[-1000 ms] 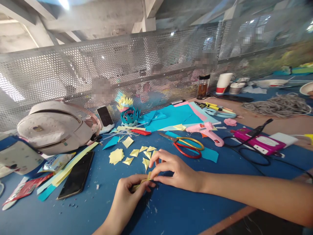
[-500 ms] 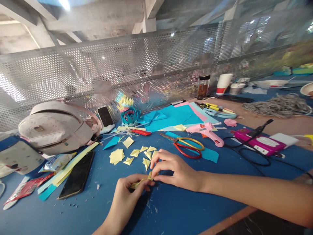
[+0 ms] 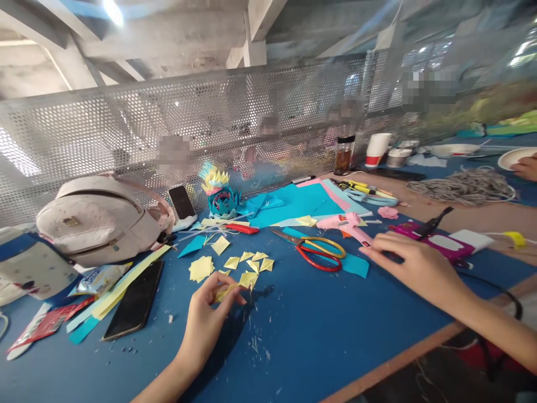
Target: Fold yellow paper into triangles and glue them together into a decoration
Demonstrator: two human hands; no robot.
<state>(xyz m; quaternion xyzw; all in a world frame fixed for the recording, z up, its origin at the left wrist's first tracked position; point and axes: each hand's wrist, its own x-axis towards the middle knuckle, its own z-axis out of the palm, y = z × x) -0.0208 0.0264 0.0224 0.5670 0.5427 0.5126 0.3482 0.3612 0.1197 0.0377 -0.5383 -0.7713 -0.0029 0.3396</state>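
Observation:
My left hand (image 3: pixel 208 305) pinches a folded yellow paper strip (image 3: pixel 226 291) between thumb and fingers, a little above the blue table. At its far end a pointed yellow piece (image 3: pixel 248 279) shows. On the right, my right hand (image 3: pixel 413 266) has its fingertips closed on the handle end of a pink hot glue gun (image 3: pixel 342 222), which lies on the table. Several folded yellow paper triangles (image 3: pixel 232 262) and a stack of yellow paper squares (image 3: pixel 201 268) lie beyond my left hand. Red-and-yellow-handled scissors (image 3: pixel 319 254) rest between the triangles and the glue gun.
A blue-and-yellow paper model (image 3: pixel 222 196) stands at the back, beside blue paper sheets (image 3: pixel 293 201). To the left are a backpack (image 3: pixel 100 215) and a dark phone (image 3: pixel 135 302). A purple power strip (image 3: pixel 444 243) with cables sits at right. Another person's hand (image 3: pixel 526 167) touches a bowl.
My right hand has left the yellow paper and moved right to the glue gun's handle. My left hand keeps the yellow paper, slightly higher and further left.

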